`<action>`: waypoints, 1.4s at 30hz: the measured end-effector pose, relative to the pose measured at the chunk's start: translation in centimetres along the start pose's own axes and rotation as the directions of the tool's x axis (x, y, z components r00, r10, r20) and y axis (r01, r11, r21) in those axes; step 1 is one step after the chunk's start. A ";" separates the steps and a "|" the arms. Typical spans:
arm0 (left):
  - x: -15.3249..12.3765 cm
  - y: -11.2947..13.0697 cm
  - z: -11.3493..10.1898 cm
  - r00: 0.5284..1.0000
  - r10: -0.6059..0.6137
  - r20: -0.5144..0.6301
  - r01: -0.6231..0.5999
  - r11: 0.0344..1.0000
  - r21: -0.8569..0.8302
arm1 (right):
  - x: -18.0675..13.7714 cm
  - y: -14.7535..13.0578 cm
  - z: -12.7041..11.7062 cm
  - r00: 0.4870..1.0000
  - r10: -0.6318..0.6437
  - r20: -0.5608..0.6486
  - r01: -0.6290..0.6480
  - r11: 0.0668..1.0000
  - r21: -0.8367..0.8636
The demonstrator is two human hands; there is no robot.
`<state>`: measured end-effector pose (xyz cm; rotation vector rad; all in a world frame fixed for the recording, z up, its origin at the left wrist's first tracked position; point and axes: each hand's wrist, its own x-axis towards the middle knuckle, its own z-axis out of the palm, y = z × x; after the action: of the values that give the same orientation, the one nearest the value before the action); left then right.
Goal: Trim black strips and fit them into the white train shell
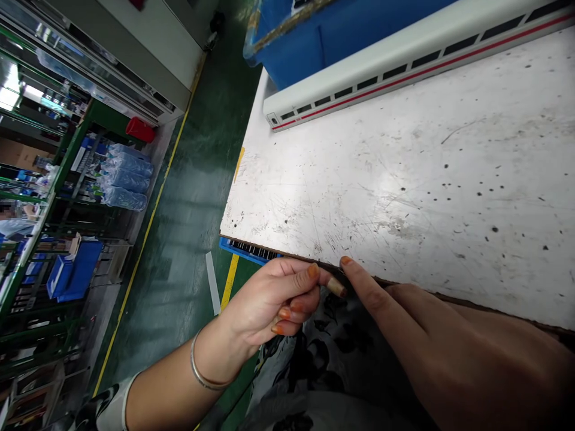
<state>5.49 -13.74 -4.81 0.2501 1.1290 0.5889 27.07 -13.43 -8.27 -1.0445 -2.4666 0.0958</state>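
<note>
My left hand [287,296], with a bangle at its wrist, is just off the near edge of the white worktable [341,197]. Its thumb presses against the index finger and the other fingers curl in. A pale wrap covers the tip of that index finger, and I see no object in the hand. My right hand [431,335] lies along the table edge, index finger stretched towards the wrapped fingertip without visibly touching it; its other fingers are partly hidden. Across the table rests a white model train carriage [372,78] with dark windows and a red stripe.
A blue bin [305,48] stands behind the carriage. Below the table's near left corner a blue crate [249,250] holds dark pieces. Left of the green floor are shelving, a red bucket [140,129], plastic-wrapped bundles [128,176] and blue boxes [76,272]. A blurred person [18,224] is far left.
</note>
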 end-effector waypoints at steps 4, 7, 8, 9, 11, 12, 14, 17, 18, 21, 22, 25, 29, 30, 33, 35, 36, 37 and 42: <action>0.0 0.1 -0.2 1.000 -0.002 -0.021 0.001 1.000 -0.030 | 1.4 -0.1 -0.6 0.998 -0.044 -0.048 0.044 0.999 0.010; -0.1 0.3 -0.3 0.999 -0.019 -0.028 0.018 0.999 -0.035 | 1.7 -0.4 -0.7 0.999 -0.049 -0.011 0.049 0.999 0.001; -0.1 0.3 -0.3 0.999 -0.021 -0.029 0.020 0.999 -0.034 | 1.7 -0.6 -0.6 0.999 -0.052 -0.016 0.052 0.999 0.005; -0.1 0.4 -0.3 0.999 -0.022 -0.027 0.022 0.999 -0.031 | 1.6 -0.7 -0.5 0.999 -0.043 -0.029 0.043 0.999 0.015; 0.0 0.5 -0.3 0.999 -0.022 -0.026 0.022 0.999 -0.024 | 1.6 -1.0 -0.4 0.999 0.008 -0.052 -0.007 0.999 0.035; 0.0 0.5 -0.3 0.999 -0.022 -0.027 0.021 1.000 -0.019 | 1.7 -1.1 -0.3 0.998 0.034 -0.052 -0.032 0.999 0.038; 0.1 0.6 -0.3 1.000 -0.020 -0.024 0.020 1.000 0.001 | 1.9 -1.1 -0.5 0.999 0.026 -0.021 -0.025 0.999 0.033; 0.2 0.5 -0.3 1.000 -0.013 -0.013 0.013 0.999 0.034 | 2.4 -0.7 -1.1 0.998 -0.053 0.032 0.053 0.998 0.024; 0.2 0.5 -0.3 1.000 -0.007 -0.010 0.008 0.999 0.037 | 2.5 -0.6 -1.2 0.997 -0.064 0.043 0.062 0.998 0.027; 0.3 0.4 -0.3 1.000 0.009 -0.004 -0.009 0.999 0.035 | 2.6 -0.4 -1.4 0.998 -0.052 0.048 0.050 0.998 0.039; 0.3 0.4 -0.3 1.000 0.012 -0.001 -0.012 0.999 0.036 | 2.6 -0.4 -1.4 0.998 -0.051 0.047 0.049 0.998 0.038; 0.3 0.3 -0.3 1.000 0.007 -0.013 -0.007 0.999 0.044 | 2.5 -0.6 -1.3 0.997 -0.054 0.050 0.053 0.998 0.024; 0.3 0.3 -0.4 0.999 -0.006 -0.038 0.008 0.999 0.049 | 2.5 -0.6 -1.0 0.998 -0.053 0.040 0.052 0.998 0.025; 0.3 0.3 -0.4 0.999 -0.008 -0.038 0.010 0.999 0.049 | 2.5 -0.6 -0.9 0.998 -0.054 0.036 0.052 0.998 0.033; 0.3 0.4 -0.3 0.999 -0.012 -0.044 0.015 0.999 0.051 | 2.4 -0.3 -0.8 0.998 -0.053 0.022 0.052 0.997 0.053; 0.3 0.4 -0.3 0.999 -0.012 -0.049 0.015 0.999 0.052 | 2.4 -0.2 -0.7 0.999 -0.053 0.011 0.052 0.997 0.054; 0.3 0.4 -0.2 0.999 -0.011 -0.049 0.014 0.999 0.052 | 2.4 -0.1 -0.7 0.998 -0.056 0.006 0.055 0.997 0.055; 0.3 0.5 -0.2 0.999 -0.011 -0.049 0.013 0.999 0.050 | 2.4 -0.1 -0.7 0.998 -0.060 0.006 0.060 0.997 0.054; 0.3 0.4 -0.2 0.999 -0.010 -0.049 0.013 0.999 0.053 | 2.3 -0.4 -0.1 0.998 -0.045 -0.048 0.048 0.997 0.054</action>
<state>5.24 -13.21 -4.96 0.2761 1.1930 0.5580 25.43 -12.10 -7.15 -0.9553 -2.4303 0.1228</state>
